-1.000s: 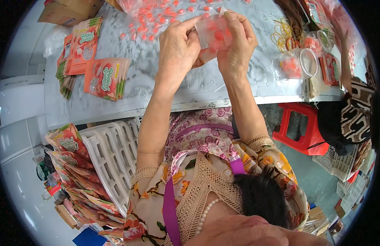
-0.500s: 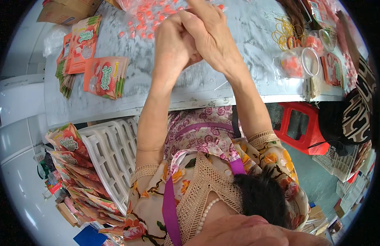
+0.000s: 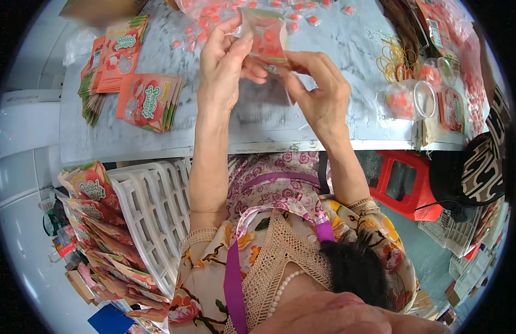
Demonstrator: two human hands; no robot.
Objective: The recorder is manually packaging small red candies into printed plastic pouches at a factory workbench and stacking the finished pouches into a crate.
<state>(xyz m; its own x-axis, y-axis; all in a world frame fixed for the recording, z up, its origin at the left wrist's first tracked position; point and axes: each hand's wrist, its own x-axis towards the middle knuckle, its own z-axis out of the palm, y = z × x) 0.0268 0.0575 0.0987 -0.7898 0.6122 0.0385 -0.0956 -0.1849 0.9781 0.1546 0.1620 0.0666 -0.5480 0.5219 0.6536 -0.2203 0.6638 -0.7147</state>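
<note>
A small red-and-green candy pouch [image 3: 264, 39] is held up over the table, and a pale, see-through panel faces up with red candy showing behind it. My left hand [image 3: 222, 64] grips its left side, the thumb lying along the edge and the fingers partly behind. At the pouch's lower right end, my right hand [image 3: 320, 89] pinches the edge between thumb and fingers. Beyond the pouch, wrapped red candies [image 3: 202, 25] lie loose on and beside a clear plastic bag. Left of my hands rests a fanned stack of flat pouches [image 3: 149, 103].
More pouches [image 3: 121, 53] lie farther left, below a cardboard box [image 3: 99, 10]. At right are a clear jar [image 3: 405, 101] of red candies and yellow rubber bands [image 3: 392, 64]. Below the table stand a white crate [image 3: 152, 206] beside filled pouches [image 3: 94, 186], and a red stool [image 3: 405, 181].
My hands were clasped together high over the table. They have parted, the right moving down and right, and the pouch now shows between them.
</note>
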